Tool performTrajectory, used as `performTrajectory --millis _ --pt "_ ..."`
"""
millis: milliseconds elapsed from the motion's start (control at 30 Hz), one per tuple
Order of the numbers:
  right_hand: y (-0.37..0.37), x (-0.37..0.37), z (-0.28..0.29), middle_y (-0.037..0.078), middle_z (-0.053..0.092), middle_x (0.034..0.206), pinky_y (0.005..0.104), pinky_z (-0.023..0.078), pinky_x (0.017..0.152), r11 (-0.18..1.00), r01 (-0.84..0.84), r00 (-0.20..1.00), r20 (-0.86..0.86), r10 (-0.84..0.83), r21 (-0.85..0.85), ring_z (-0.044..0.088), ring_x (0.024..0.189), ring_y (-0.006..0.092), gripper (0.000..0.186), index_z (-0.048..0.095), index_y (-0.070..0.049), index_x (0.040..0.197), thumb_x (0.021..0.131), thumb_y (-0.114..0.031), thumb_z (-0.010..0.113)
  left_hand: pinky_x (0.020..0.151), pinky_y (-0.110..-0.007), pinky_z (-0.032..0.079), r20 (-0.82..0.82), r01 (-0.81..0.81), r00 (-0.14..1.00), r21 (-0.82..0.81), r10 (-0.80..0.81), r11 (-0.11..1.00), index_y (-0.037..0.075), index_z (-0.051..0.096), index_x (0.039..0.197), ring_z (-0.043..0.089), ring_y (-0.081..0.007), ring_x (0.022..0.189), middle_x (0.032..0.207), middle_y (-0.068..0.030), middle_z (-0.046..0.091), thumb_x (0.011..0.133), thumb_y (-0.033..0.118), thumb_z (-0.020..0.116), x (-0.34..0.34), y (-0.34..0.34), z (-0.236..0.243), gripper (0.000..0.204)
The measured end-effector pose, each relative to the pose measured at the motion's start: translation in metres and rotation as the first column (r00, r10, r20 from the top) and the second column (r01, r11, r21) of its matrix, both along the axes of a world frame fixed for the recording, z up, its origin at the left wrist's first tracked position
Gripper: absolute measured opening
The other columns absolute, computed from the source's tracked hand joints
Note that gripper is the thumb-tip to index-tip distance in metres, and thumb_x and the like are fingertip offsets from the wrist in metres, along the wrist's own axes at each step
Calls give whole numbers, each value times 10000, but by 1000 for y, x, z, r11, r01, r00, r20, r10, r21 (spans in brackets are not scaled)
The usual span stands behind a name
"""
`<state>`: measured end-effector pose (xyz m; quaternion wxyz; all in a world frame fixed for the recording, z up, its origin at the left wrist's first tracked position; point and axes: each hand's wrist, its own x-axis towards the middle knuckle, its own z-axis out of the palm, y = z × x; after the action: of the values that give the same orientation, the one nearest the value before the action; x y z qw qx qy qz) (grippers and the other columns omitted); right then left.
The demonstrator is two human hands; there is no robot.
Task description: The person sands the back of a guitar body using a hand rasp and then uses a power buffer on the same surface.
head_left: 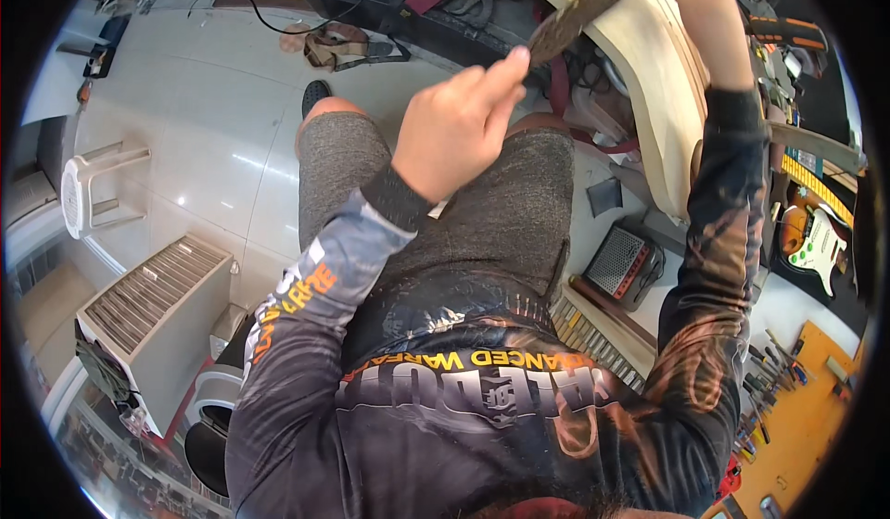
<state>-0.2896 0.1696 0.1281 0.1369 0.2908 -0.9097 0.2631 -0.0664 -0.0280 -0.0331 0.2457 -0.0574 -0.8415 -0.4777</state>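
A long, flat, brownish-grey rasp (pixel 589 14) slants across the top of the head view. My left hand (pixel 459 130) pinches its lower-left tip between thumb and fingers. At the upper right, my right hand (pixel 705 18) is closed around the rasp's other end, part of which the frame's edge cuts off. Beneath the rasp lies a pale, curved wooden workpiece (pixel 640 65) with smooth, rounded edges. It stretches from the top edge down beside my right forearm. I cannot tell whether the rasp touches the wood.
An orange-and-black tool handle (pixel 788 32) lies beyond my right wrist. An electric guitar (pixel 816 241) and a board of hand tools (pixel 788 408) are on the right. A small amplifier (pixel 619 261) stands by my leg. A white stool (pixel 79 195) is at left.
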Motion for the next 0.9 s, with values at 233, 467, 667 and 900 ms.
performTrajectory --millis 233,467,667,900 --pt "61 -7 -30 37 644 910 291 505 778 980 -129 989 -45 137 151 608 855 106 212 668 9 1144 1146 -203 656 741 -426 615 47 111 993 0 -111 994 41 696 1453 754 -361 803 938 -169 755 990 28 769 32 -1 -1 468" --pt "53 -3 -40 -3 602 892 285 479 739 985 -173 972 155 175 -25 567 827 95 180 654 8 1125 1152 -171 653 780 -426 627 109 98 989 -13 -96 995 49 695 1472 779 -341 864 963 -149 774 979 11 757 44 2 -11 498" --pt "22 -22 -14 25 621 906 271 473 747 988 -149 984 -102 144 -47 556 827 93 182 664 2 1196 1139 -170 652 724 -450 599 -18 57 998 -1 -57 998 48 701 1455 758 -341 827 959 -149 762 997 60 771 -9 -6 5 463" --pt "50 0 -49 1 621 884 246 449 703 992 -87 956 273 107 -86 552 792 66 188 660 0 1161 1149 -188 662 729 -449 604 104 70 992 -28 -66 997 51 708 1445 749 -349 806 904 -154 732 980 62 795 54 0 -12 473"
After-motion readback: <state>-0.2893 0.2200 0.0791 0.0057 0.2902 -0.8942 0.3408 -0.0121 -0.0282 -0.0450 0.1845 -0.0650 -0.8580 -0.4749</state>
